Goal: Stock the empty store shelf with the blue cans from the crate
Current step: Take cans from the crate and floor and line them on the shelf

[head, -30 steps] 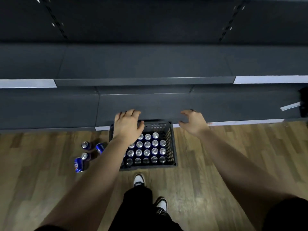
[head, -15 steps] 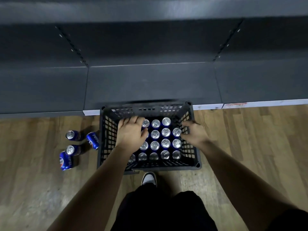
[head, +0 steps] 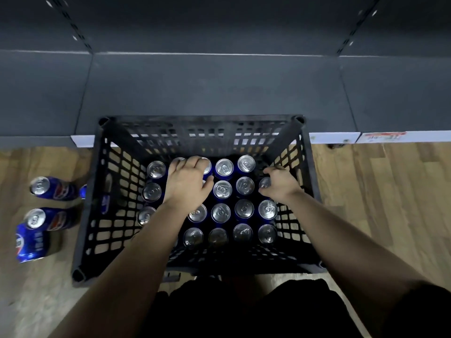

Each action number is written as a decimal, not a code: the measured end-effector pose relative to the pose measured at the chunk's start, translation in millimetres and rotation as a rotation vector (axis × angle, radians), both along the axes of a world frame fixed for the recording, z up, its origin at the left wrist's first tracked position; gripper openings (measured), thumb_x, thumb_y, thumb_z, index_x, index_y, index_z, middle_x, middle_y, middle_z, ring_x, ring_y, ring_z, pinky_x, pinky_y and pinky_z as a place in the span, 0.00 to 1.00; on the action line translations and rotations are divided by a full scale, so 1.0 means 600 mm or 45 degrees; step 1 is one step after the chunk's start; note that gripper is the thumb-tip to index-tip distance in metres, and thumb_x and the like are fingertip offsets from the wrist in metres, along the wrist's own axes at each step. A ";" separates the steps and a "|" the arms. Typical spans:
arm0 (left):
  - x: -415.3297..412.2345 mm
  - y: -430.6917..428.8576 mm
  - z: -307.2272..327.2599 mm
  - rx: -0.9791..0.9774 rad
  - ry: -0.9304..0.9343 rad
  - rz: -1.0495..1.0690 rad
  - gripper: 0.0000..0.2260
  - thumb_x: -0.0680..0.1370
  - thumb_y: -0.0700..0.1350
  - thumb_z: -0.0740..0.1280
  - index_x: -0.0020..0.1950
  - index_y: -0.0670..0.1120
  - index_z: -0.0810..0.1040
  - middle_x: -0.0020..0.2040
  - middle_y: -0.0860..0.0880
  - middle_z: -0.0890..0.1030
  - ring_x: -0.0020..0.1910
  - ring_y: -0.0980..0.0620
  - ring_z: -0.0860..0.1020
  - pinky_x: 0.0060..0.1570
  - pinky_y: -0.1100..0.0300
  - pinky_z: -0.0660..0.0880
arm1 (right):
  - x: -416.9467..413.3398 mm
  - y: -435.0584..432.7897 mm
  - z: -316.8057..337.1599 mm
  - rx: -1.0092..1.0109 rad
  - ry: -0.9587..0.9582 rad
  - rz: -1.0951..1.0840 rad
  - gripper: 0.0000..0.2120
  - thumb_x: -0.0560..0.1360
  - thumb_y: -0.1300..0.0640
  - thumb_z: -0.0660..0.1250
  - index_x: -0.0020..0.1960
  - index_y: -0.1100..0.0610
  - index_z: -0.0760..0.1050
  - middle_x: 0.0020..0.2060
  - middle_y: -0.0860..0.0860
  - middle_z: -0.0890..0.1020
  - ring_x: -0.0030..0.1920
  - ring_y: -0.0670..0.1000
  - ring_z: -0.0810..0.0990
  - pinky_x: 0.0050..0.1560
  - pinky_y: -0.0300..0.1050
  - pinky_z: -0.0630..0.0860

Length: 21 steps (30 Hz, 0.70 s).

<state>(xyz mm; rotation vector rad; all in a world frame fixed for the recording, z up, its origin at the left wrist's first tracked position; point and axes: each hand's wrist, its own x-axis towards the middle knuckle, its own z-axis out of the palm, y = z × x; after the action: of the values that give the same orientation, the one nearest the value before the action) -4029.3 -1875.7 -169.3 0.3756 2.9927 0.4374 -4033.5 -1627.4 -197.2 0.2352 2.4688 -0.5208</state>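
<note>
A black plastic crate (head: 102, 198) with lattice walls sits on the wooden floor (head: 380, 203), its far side right up against the front edge of the lowest dark grey shelf (head: 210, 89), which is bare. Inside, the blue cans (head: 220, 212) stand upright in tight rows, showing round silver tops with pull tabs and only slivers of deep blue side between them. The left hand (head: 186, 184) reaches into the far middle of the crate, fingers curled down over the can tops there; whether it has closed on one I cannot tell. The right hand (head: 279, 182) is by the right wall, fingers bent around a can in the right-hand column, grip not clear. Left of the crate, loose cans (head: 52, 191) with red-and-white logos stand on the floor, and a dented one (head: 30, 241) lies tipped.
</note>
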 end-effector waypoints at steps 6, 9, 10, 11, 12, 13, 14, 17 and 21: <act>-0.014 -0.003 -0.043 -0.006 0.039 0.016 0.15 0.75 0.49 0.66 0.60 0.46 0.77 0.60 0.46 0.77 0.57 0.42 0.75 0.65 0.48 0.61 | -0.006 -0.006 -0.056 0.192 -0.036 0.151 0.26 0.72 0.52 0.73 0.64 0.61 0.70 0.55 0.59 0.79 0.55 0.58 0.79 0.45 0.44 0.75; -0.009 -0.006 -0.052 -0.023 0.033 0.009 0.15 0.74 0.48 0.67 0.59 0.45 0.77 0.59 0.45 0.78 0.57 0.41 0.75 0.65 0.48 0.62 | -0.001 -0.009 -0.063 0.282 -0.017 0.186 0.30 0.71 0.51 0.74 0.67 0.61 0.67 0.55 0.59 0.79 0.57 0.59 0.78 0.45 0.45 0.75; -0.007 -0.007 -0.054 -0.031 0.022 0.010 0.15 0.74 0.48 0.67 0.59 0.46 0.77 0.58 0.46 0.78 0.57 0.40 0.75 0.65 0.48 0.62 | 0.000 -0.010 -0.063 0.297 -0.020 0.191 0.30 0.71 0.51 0.74 0.67 0.61 0.66 0.55 0.59 0.79 0.56 0.59 0.78 0.45 0.45 0.75; -0.006 -0.008 -0.055 -0.034 0.009 0.013 0.15 0.74 0.48 0.67 0.60 0.46 0.77 0.58 0.46 0.78 0.57 0.40 0.74 0.65 0.48 0.62 | 0.000 -0.010 -0.063 0.299 -0.025 0.189 0.30 0.71 0.52 0.75 0.66 0.61 0.66 0.55 0.59 0.79 0.56 0.59 0.79 0.46 0.46 0.76; -0.005 -0.008 -0.055 -0.035 0.000 0.017 0.16 0.74 0.48 0.67 0.61 0.46 0.77 0.59 0.46 0.78 0.58 0.40 0.74 0.65 0.47 0.62 | -0.001 -0.010 -0.062 0.293 -0.030 0.181 0.30 0.70 0.52 0.76 0.66 0.61 0.67 0.55 0.59 0.79 0.56 0.59 0.79 0.48 0.47 0.78; -0.005 -0.007 -0.055 -0.037 -0.008 0.019 0.16 0.75 0.48 0.67 0.61 0.46 0.77 0.59 0.46 0.78 0.58 0.40 0.74 0.66 0.47 0.62 | -0.002 -0.010 -0.062 0.283 -0.035 0.168 0.31 0.70 0.52 0.76 0.65 0.61 0.67 0.55 0.59 0.79 0.56 0.59 0.79 0.50 0.48 0.79; -0.005 -0.006 -0.054 -0.039 -0.014 0.019 0.16 0.75 0.48 0.67 0.61 0.46 0.76 0.59 0.46 0.78 0.58 0.40 0.74 0.66 0.47 0.62 | -0.003 -0.010 -0.062 0.278 -0.035 0.158 0.31 0.69 0.52 0.77 0.65 0.61 0.67 0.55 0.59 0.79 0.56 0.59 0.79 0.52 0.49 0.79; -0.004 0.001 -0.054 -0.023 -0.006 0.018 0.15 0.75 0.48 0.67 0.60 0.45 0.77 0.58 0.45 0.78 0.57 0.40 0.75 0.65 0.47 0.62 | 0.000 -0.011 -0.061 0.284 0.006 0.164 0.28 0.70 0.54 0.76 0.63 0.61 0.69 0.55 0.59 0.79 0.54 0.58 0.80 0.47 0.46 0.77; -0.004 0.005 -0.050 -0.014 -0.016 0.021 0.14 0.75 0.47 0.67 0.59 0.45 0.77 0.58 0.46 0.78 0.56 0.40 0.75 0.65 0.47 0.61 | -0.002 -0.012 -0.052 0.260 0.066 0.150 0.27 0.68 0.58 0.76 0.62 0.61 0.70 0.60 0.59 0.74 0.53 0.58 0.80 0.47 0.44 0.77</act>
<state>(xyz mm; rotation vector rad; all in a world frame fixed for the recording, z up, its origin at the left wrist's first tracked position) -4031.8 -1872.7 -199.4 0.3465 2.9871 0.4224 -4034.7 -1634.7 -228.2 0.1572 2.5684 -0.2279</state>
